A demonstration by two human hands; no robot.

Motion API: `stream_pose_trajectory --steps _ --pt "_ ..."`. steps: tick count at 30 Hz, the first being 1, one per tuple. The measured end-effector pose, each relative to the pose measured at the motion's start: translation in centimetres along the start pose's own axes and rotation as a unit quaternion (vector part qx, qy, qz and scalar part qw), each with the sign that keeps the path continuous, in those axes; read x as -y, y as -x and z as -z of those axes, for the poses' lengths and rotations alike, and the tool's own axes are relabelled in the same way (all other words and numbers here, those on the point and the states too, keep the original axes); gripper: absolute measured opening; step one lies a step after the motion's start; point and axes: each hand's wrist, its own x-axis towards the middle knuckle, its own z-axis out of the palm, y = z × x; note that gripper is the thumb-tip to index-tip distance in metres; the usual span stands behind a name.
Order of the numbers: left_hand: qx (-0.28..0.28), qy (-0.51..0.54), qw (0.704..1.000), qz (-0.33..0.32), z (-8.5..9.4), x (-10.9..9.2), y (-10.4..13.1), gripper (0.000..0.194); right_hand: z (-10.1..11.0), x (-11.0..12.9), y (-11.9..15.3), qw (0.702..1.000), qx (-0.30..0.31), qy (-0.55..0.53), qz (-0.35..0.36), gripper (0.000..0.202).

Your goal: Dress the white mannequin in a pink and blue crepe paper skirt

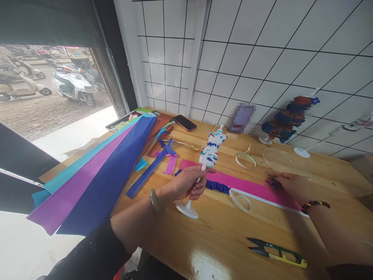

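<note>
My left hand point(188, 183) is closed round the white stem of a miniature dress form point(212, 149), which is tilted to the right. Blue, red and turquoise patches cover its white torso, and its round base point(187, 210) shows below my fist. Over the right end of a bright pink strip point(233, 175), the fingertips of my right hand point(288, 186) are pressed together by a small dark purple bit; what they grip is too small to make out. A gathered dark blue strip point(217, 187) lies along the pink one, beside a narrow white band point(240, 200).
Thread snips point(276, 252) lie near the front. Blue, purple and turquoise sheets point(107, 175) overhang the left edge. Behind are a curled blue ribbon point(151, 171), a phone point(185, 123), a tape roll point(245, 160) and a dressed miniature form point(284, 120) by the tiled wall.
</note>
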Motion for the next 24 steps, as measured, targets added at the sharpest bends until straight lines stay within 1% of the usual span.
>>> stream_pose_trajectory --steps 3,6,9,12,15,17,21,24 --pt "-0.001 -0.004 1.0 0.002 -0.1 0.0 0.0 0.042 0.5 0.2 0.7 0.999 0.027 -0.025 -0.015 0.03" --pt "0.001 -0.007 1.0 0.007 0.0 0.1 0.0 0.042 1.1 0.4 1.3 0.999 0.015 -0.029 -0.039 0.036" --pt "0.001 -0.013 1.0 0.003 0.0 0.2 -0.1 0.041 1.4 0.2 1.5 0.998 -0.005 -0.014 -0.054 0.035" --pt "-0.001 -0.016 1.0 0.002 0.1 0.3 -0.1 0.04 1.4 -0.2 1.4 0.999 -0.007 0.001 -0.048 0.031" --pt "-0.006 -0.025 1.0 0.004 0.1 0.3 -0.1 0.041 1.4 -0.4 1.3 1.0 0.001 0.003 -0.024 0.024" --pt "-0.009 -0.031 0.999 0.006 0.0 0.2 -0.1 0.042 1.5 -0.4 1.5 1.0 0.003 -0.005 -0.008 0.022" --pt "-0.009 -0.039 0.999 0.015 0.0 0.2 -0.1 0.041 2.2 0.7 2.8 0.999 -0.011 -0.039 -0.001 0.023" --pt "-0.019 -0.063 0.998 0.009 -0.2 0.4 -0.2 0.039 2.7 2.8 4.8 0.995 -0.016 -0.097 -0.019 0.032"
